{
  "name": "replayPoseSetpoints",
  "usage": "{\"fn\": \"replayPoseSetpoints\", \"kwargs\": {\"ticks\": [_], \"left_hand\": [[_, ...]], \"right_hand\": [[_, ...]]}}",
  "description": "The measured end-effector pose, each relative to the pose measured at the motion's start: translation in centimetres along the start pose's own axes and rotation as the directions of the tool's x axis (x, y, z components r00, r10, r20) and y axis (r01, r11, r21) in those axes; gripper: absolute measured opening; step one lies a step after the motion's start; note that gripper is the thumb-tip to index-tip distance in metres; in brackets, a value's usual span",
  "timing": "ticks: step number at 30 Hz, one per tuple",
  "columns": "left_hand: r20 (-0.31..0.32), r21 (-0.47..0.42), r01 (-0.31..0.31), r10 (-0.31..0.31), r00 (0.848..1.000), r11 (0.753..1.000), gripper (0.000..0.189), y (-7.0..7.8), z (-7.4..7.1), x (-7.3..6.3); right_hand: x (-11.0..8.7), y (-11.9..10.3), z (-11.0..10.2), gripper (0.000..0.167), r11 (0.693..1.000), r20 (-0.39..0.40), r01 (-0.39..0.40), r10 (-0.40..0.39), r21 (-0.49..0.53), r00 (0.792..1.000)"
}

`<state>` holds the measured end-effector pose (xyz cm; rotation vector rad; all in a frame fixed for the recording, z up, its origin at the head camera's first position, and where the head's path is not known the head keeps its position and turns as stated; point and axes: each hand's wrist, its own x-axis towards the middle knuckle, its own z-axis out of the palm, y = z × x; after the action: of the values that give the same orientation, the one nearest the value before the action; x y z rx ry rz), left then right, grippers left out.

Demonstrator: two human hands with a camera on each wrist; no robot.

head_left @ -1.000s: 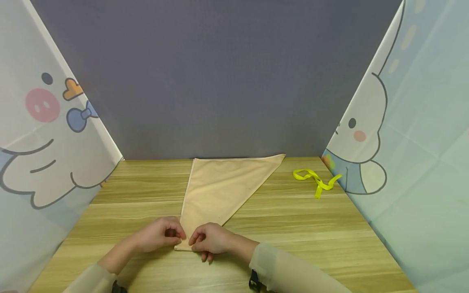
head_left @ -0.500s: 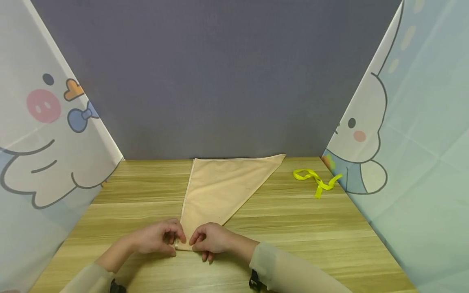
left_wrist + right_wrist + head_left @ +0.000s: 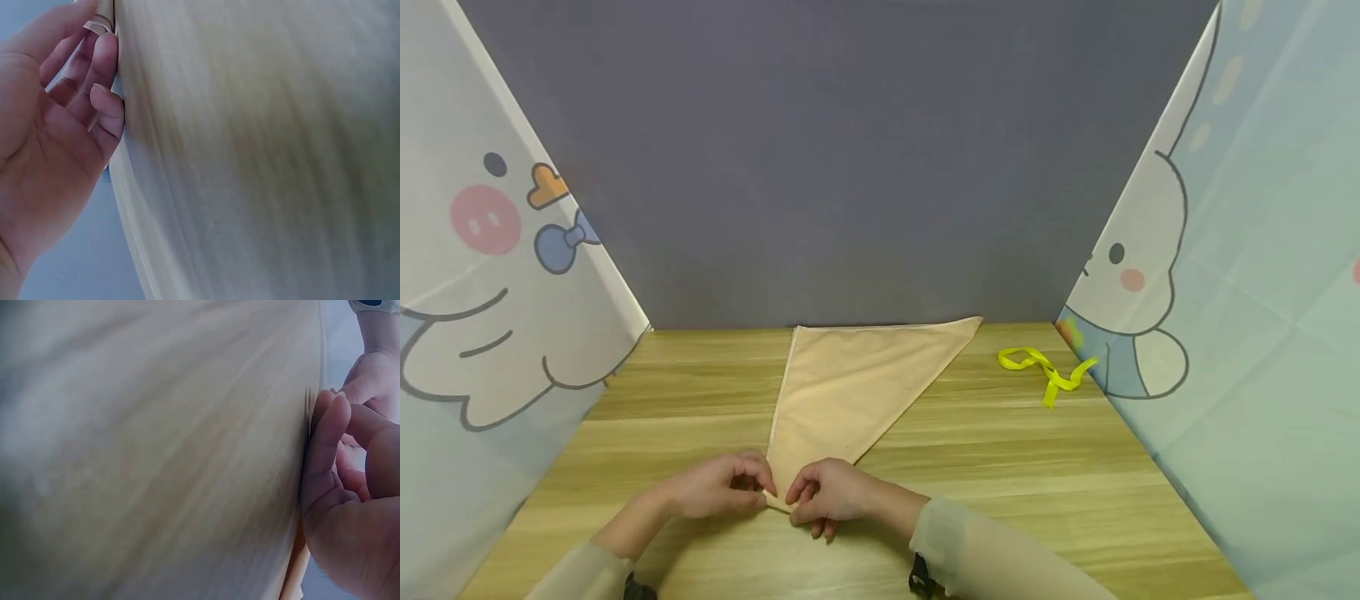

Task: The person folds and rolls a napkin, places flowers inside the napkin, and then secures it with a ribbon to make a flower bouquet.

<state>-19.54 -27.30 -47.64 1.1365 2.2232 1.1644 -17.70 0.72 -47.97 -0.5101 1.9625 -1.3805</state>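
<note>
Cloth (image 3: pixel 850 383) lies on the table (image 3: pixel 1000 475), a pale peach triangle left of centre, its wide edge along the foot of the grey wall (image 3: pixel 850 167) and its narrow end toward the person. That near end is turned up into a thin strip, slightly tilted, between the two hands. The left hand (image 3: pixel 718 487) pinches the strip's left end between thumb and fingers; in the left wrist view the other fingers curl loosely behind, the little finger bent. The right hand (image 3: pixel 837 492) pinches the strip's right part with thumb and forefinger, its remaining fingers bent beneath, near the tabletop. The hands are close together, apart by a short span of cloth. Pale sleeves cover both forearms, the right sleeve (image 3: pixel 1000 550) showing most, with a black device (image 3: pixel 922 575) at its cuff. Well apart from the hands, at the far right, a yellow ribbon (image 3: pixel 1049 372) lies in a loose loop. The left panel (image 3: pixel 445 125) bears a white bird with a blue bow; the right panel (image 3: pixel 1270 375) bears a white animal.
</note>
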Motion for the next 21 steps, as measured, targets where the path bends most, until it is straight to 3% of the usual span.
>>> {"fn": "replayPoseSetpoints", "kwargs": {"ticks": [6,11,21], "left_hand": [[-0.009,-0.019,0.028,-0.028,1.0,0.999,0.01,-0.35,-0.19,0.06],[-0.027,-0.041,0.054,-0.055,0.998,0.998,0.01,-0.61,-0.12,0.11],[-0.041,-0.092,0.16,-0.165,0.985,0.983,0.013,-0.71,-0.02,0.31]], "right_hand": [[-0.19,-0.36,0.3,0.02,1.0,-0.012,0.002,-0.002,0.009,1.0],[-0.38,-0.51,0.48,0.015,1.0,-0.026,0.015,-0.015,0.015,1.0],[-0.53,-0.21,0.12,0.008,0.999,-0.049,0.025,-0.027,-0.048,0.998]]}}
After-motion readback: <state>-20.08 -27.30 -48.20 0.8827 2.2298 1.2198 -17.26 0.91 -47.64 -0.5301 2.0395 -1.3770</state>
